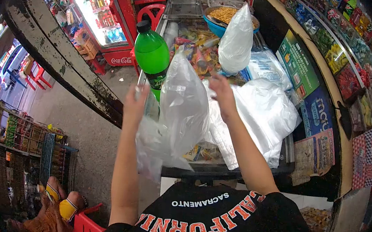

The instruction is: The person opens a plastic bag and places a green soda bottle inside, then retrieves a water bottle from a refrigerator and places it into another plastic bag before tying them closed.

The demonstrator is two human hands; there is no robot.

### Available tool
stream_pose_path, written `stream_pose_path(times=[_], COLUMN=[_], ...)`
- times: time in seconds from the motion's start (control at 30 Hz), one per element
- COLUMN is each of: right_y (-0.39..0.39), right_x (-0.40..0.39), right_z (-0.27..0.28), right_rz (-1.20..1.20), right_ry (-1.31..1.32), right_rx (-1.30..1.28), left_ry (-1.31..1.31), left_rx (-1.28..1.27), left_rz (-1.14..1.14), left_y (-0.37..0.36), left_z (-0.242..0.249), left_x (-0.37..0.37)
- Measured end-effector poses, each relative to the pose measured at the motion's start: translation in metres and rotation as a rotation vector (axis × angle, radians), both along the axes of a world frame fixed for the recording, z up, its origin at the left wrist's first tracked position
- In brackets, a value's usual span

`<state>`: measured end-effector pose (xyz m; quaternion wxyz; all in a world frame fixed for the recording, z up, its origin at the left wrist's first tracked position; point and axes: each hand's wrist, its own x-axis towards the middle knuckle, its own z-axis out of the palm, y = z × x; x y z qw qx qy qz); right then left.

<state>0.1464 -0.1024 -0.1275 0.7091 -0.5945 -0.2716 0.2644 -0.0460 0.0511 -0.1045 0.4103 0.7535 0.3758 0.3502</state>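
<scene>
My left hand (135, 105) and my right hand (222, 95) are raised over a shop counter, and a clear plastic bag (183, 111) hangs between them. The left hand grips its lower left side, where crumpled plastic trails down. My right hand's fingers pinch its upper right edge. Just behind the bag a green soda bottle (152, 54) with a black cap stands upright on the glass-topped counter (234, 171). Under my right forearm lies a loose pile of clear plastic bags (265, 113).
A tied white plastic bag (237, 37) stands before a blue bowl of yellow snacks (221, 14). Snack packets (348, 78) hang along the right wall. A Coca-Cola fridge (99, 14) and a red chair (153, 13) stand beyond. A person (56, 204) sits at lower left.
</scene>
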Motion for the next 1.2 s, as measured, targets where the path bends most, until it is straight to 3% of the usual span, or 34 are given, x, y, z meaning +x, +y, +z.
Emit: stream_pose_path(times=[0.03, 0.07, 0.1, 0.13, 0.17, 0.2, 0.23, 0.3, 0.33, 0.5, 0.57, 0.67, 0.73, 0.77, 0.83, 0.87, 0.93, 0.97, 1.0, 1.03, 1.07, 1.13, 1.17, 1.2], right_y=[-0.002, -0.005, -0.010, -0.003, -0.002, 0.003, 0.006, 0.003, 0.000, -0.016, -0.025, -0.033, -0.042, -0.047, -0.063, -0.072, -0.090, -0.096, -0.098, -0.098, -0.097, -0.092, -0.089, -0.088], right_x=[-0.007, -0.016, -0.032, -0.040, -0.050, -0.055, -0.055, -0.060, -0.065, -0.074, -0.075, -0.077, -0.077, -0.075, -0.078, -0.080, -0.082, -0.085, -0.087, -0.089, -0.090, -0.101, -0.107, -0.112], right_z=[0.026, 0.049, 0.073, 0.074, 0.077, 0.067, 0.052, 0.027, 0.013, -0.062, -0.084, -0.101, -0.091, -0.085, -0.052, -0.031, 0.015, 0.034, 0.048, 0.061, 0.067, 0.060, 0.058, 0.066], right_rz=[0.158, 0.312, 0.408, 0.303, 0.234, 0.131, 0.029, 0.003, -0.014, -0.105, 0.005, 0.017, 0.040, 0.059, 0.045, 0.034, 0.108, 0.175, 0.181, 0.353, 0.522, 0.575, 0.631, 0.530], right_ry=[0.034, 0.069, -0.214, -0.546, -0.700, -0.736, -0.772, -0.655, -0.530, -0.576, -0.612, -0.550, -0.575, -0.602, -0.569, -0.532, -0.430, -0.322, -0.317, -0.425, -0.534, -0.512, -0.486, -0.367], right_rx=[0.181, 0.362, 0.362, 0.343, 0.259, 0.225, 0.192, 0.204, 0.212, 0.082, -0.116, -0.187, -0.290, -0.391, -0.313, -0.241, -0.173, -0.111, -0.114, 0.009, 0.136, 0.167, 0.194, 0.103], left_ry=[-0.184, -0.204, -0.225, -0.092, 0.039, 0.231, 0.229, -0.121, -0.114, -0.053, 0.015, 0.023, 0.280, 0.278, 0.493, 0.492, 0.296, 0.298, 0.051, -0.205, -0.205, -0.590, -0.593, -0.492], left_rx=[-0.007, 0.031, 0.070, 0.252, 0.435, 0.292, 0.292, 0.261, 0.203, 0.263, 0.258, 0.372, 0.512, 0.514, 0.170, 0.172, -0.261, -0.265, -0.427, -0.582, -0.580, -0.014, -0.006, 0.101], left_rz=[-0.031, -0.127, -0.225, -0.233, -0.240, -0.170, -0.177, -0.129, -0.097, -0.009, -0.026, -0.058, -0.160, -0.157, -0.203, -0.197, -0.486, -0.480, -0.634, -0.782, -0.782, -0.783, -0.784, -0.675], left_y=[-0.009, -0.030, -0.047, -0.054, -0.062, -0.076, -0.076, -0.071, -0.082, -0.099, -0.101, -0.100, -0.093, -0.091, -0.096, -0.100, -0.112, -0.121, -0.130, -0.137, -0.142, -0.148, -0.146, -0.143], left_z=[0.028, 0.063, 0.083, 0.081, 0.079, 0.074, 0.057, 0.013, 0.013, -0.072, -0.101, -0.116, -0.109, -0.105, -0.078, -0.060, -0.016, 0.011, 0.040, 0.058, 0.064, 0.074, 0.077, 0.080], left_x=[0.004, 0.002, 0.005, 0.011, 0.018, 0.025, 0.028, 0.033, 0.028, 0.015, 0.012, 0.008, -0.001, -0.009, -0.030, -0.037, -0.051, -0.057, -0.058, -0.055, -0.048, -0.034, -0.031, -0.028])
